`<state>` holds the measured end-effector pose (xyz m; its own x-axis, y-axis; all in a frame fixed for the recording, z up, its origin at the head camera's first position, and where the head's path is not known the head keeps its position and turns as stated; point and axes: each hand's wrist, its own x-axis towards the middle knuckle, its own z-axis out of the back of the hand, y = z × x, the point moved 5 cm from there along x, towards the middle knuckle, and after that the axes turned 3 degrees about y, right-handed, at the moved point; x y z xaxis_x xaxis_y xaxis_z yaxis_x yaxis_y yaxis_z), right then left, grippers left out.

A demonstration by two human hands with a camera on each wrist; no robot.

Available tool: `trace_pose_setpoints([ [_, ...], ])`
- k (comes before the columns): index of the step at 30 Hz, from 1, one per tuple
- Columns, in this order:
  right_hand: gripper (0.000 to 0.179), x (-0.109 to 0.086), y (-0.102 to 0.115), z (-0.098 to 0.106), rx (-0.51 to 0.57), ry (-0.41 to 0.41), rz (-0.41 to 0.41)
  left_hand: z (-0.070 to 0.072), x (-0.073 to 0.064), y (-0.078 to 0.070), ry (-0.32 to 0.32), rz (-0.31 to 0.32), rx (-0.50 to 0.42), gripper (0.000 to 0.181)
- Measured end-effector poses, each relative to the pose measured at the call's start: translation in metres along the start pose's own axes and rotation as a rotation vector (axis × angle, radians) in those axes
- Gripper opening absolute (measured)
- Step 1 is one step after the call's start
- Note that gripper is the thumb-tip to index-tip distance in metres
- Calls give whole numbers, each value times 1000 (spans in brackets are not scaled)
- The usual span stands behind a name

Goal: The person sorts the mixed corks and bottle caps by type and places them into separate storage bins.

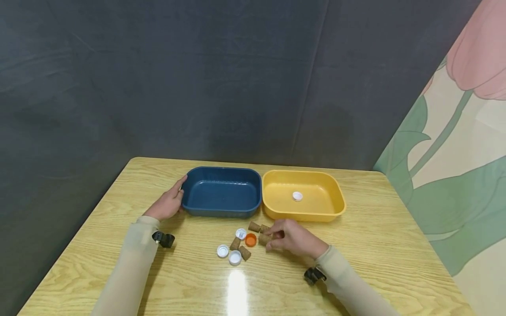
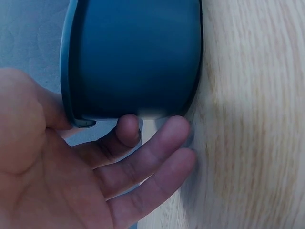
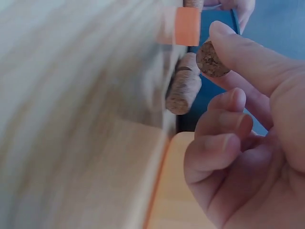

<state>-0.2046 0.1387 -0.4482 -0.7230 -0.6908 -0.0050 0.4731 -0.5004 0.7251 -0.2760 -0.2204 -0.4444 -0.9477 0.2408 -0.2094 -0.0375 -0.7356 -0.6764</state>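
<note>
My right hand (image 1: 294,237) pinches a cork (image 3: 212,60) between thumb and index finger, just above the table; its other fingers are curled loosely. Beside it lie two corks (image 3: 183,90) end to end and an orange bottle cap (image 1: 251,239). More corks (image 1: 244,253) and white caps (image 1: 235,257) are scattered to the left. At the left end of the blue tub (image 1: 221,213), my left hand (image 1: 168,204) holds the rim, with several fingertips against the outer wall in the left wrist view. One finger there is partly hidden behind the rim.
A yellow tub (image 1: 304,217) stands against the blue tub's right side, with one white cap (image 1: 297,196) inside. Both tubs sit near the back edge of the wooden table (image 1: 375,245). A dark curtain (image 1: 237,87) hangs behind, and a flower-painted wall (image 1: 454,175) rises at right.
</note>
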Motion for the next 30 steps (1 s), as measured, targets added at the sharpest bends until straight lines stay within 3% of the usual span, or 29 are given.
trace_pose_setpoints([
  [13, 26, 8, 19, 17, -61, -19, 51, 0, -3, 0, -8, -4, 7, 55],
  [18, 19, 16, 27, 24, -93, -38, 78, 1, -3, -1, -8, -12, 10, 55],
  [30, 25, 42, 49, 48, -144, -67, 70, 3, -2, -1, 2, 10, -2, 56],
])
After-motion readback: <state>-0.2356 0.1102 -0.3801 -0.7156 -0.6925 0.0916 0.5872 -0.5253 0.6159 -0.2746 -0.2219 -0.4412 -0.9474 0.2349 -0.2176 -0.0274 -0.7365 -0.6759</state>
